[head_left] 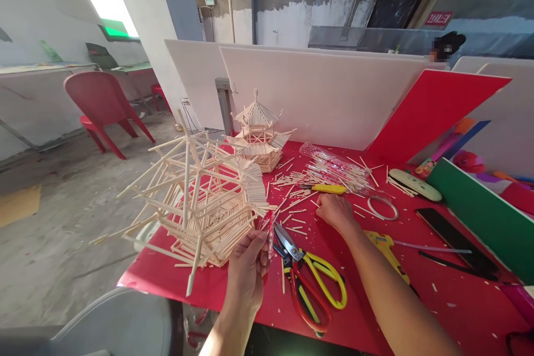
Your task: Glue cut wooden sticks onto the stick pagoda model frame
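My left hand (249,258) is closed, its fingertips pinched together at the right side of a large open frame of thin wooden sticks (199,164). What they hold, if anything, is hidden; a red and clear plastic wrapper (271,236) shows just beside them. My right hand (334,211) is low over the red table, fingers curled down among loose sticks (297,220). Whether a stick is between those fingers I cannot make out. A yellow utility knife (327,188) lies just beyond it. Between my forearms rest scissors with red and yellow handles (298,256), overlapping another tool.
Behind the frame stands a tiered stick pavilion (258,136). A bag of sticks (337,167), a tape ring (382,208), a yellow glue gun (386,250) and a black phone-like slab (453,239) lie rightward. White boards (325,89) line the back; a grey stool (120,322) is at lower left.
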`<state>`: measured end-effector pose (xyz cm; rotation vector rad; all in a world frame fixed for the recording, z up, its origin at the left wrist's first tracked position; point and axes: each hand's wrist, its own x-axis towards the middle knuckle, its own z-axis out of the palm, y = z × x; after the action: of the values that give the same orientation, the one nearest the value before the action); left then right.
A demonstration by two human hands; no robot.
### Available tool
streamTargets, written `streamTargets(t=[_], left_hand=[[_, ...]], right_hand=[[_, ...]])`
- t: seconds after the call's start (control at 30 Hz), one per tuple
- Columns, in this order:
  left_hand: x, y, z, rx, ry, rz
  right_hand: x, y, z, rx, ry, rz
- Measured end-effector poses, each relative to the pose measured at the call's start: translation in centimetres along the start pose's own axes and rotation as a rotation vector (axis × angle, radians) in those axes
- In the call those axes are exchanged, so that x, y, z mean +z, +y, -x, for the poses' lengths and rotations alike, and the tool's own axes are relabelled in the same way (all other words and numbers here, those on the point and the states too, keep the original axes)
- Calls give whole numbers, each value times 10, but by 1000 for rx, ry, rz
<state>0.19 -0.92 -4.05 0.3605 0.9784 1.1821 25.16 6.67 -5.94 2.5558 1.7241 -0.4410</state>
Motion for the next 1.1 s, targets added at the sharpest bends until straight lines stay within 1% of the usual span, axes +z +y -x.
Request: streamTargets(t=[0.1, 0.17, 0.23, 0.3, 0.47, 0.53, 0.6, 0.73, 0.87, 0.97, 1.1], left_hand=[[1, 2, 2, 5, 9, 16], [1, 4, 2, 25, 24, 29], [2, 8, 3, 53, 32, 30], [2, 10, 3, 74, 31, 26], [5, 10, 5, 65, 24, 3], [6, 9, 8, 47, 9, 0], [8, 9, 12, 31, -25, 0], [11, 13, 19, 38, -83, 18], [13, 19, 19, 72, -68, 51], [14, 21, 16, 77, -69, 65], [14, 22, 13, 95, -82, 80]], right_hand=[[0, 2, 6, -56, 21, -107], [0, 2, 15, -120, 46, -207], [1, 1, 30, -205, 76, -329], [2, -4, 51, -294, 108, -460], [5, -33, 110, -449, 210, -718], [5, -47, 128, -526, 280, -837], [5, -60, 139, -596, 375, -856], [4, -76, 147, -735, 547, -745], [1, -84, 150, -808, 622, -748], [0, -88, 149, -819, 671, -743], [-1, -93, 145, -783, 729, -750]])
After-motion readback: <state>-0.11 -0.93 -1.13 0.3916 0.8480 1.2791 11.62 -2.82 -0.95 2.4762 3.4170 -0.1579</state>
